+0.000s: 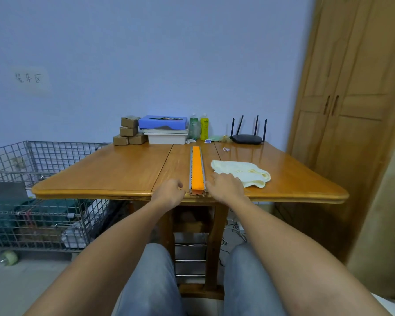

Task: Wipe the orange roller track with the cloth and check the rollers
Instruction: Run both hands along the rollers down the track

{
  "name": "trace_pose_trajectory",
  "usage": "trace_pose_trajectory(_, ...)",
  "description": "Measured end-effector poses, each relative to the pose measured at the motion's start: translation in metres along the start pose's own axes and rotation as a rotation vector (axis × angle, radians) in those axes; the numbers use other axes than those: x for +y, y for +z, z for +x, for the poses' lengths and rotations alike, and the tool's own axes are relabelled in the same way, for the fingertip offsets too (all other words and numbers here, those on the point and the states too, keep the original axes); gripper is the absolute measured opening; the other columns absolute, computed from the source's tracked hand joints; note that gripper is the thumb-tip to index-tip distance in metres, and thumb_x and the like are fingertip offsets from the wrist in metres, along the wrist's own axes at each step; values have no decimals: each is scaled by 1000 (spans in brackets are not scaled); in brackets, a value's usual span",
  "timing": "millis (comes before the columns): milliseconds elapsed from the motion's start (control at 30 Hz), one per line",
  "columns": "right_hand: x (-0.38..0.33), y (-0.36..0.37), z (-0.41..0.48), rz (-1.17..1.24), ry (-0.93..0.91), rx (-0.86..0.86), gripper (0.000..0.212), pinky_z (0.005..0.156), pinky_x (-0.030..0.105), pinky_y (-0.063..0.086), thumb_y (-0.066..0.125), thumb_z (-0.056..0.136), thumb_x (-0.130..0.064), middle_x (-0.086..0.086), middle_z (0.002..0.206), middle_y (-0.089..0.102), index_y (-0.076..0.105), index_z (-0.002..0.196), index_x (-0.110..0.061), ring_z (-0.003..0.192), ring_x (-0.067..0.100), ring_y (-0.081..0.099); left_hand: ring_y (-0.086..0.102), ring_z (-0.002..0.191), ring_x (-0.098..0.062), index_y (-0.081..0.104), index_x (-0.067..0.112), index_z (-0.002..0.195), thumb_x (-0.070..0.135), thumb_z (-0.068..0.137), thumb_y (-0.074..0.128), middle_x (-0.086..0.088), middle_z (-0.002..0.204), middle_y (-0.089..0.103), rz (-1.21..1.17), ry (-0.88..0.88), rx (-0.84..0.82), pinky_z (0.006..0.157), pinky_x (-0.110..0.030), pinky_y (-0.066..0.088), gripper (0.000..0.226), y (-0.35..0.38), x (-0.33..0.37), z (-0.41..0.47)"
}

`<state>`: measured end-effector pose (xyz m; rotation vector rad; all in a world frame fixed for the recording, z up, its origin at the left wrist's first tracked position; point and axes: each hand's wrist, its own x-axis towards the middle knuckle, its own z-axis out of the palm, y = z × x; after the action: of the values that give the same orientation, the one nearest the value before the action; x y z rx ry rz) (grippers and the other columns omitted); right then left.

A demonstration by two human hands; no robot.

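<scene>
Centrally, track lies between left hand and right hand (near end).

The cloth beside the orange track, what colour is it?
The cloth is pale creamy yellow, plain with no pattern; the head view shows it.

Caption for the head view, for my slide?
Left hand and right hand flank the orange roller track; cloth lies beside.

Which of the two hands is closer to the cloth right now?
The right hand, on the right side of the orange track, next to the pale yellow cloth. The left hand sits across the track, farther away.
</scene>
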<state>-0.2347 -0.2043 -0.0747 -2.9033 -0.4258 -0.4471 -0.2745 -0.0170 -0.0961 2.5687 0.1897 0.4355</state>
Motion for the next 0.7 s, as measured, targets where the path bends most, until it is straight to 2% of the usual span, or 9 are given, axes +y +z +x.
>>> trace_pose_trajectory(67,5,1,9,-9,43,25,49,89,42,46,39,102,-48,10,127,65,61,135,-20,116,31,58,58,102,-17,65,16,128,24,99,58,-5,120,67,7,4,7,88,-34,54,30,0,-1,6)
trace_pose_trajectory(200,20,8,29,-26,108,19,50,99,44,41,37,102,-48,11,136,57,55,141,-21,125,32,50,57,98,-15,66,15,125,22,101,56,-4,117,67,15,14,8,79,-28,49,27,-3,-2,21)
trace_pose_trajectory(367,41,17,60,-2,209,-21,51,102,47,35,37,101,-49,11,140,50,51,141,-21,128,33,45,58,94,-15,67,15,121,23,101,55,0,107,63,20,19,-11,74,-28,45,25,-3,1,45)
trace_pose_trajectory(567,54,29,95,10,284,-62,55,102,51,34,36,100,-54,13,145,45,48,143,-22,130,36,41,61,90,-14,68,15,110,19,100,57,-2,100,66,-14,-13,-8,80,-33,56,16,5,7,71)
trace_pose_trajectory(700,62,37,116,-48,287,-95,59,109,59,28,33,99,-59,13,148,44,46,146,-26,132,39,40,62,86,-16,67,17,106,19,98,57,-2,95,67,-13,-29,-39,78,-36,58,14,11,11,88)
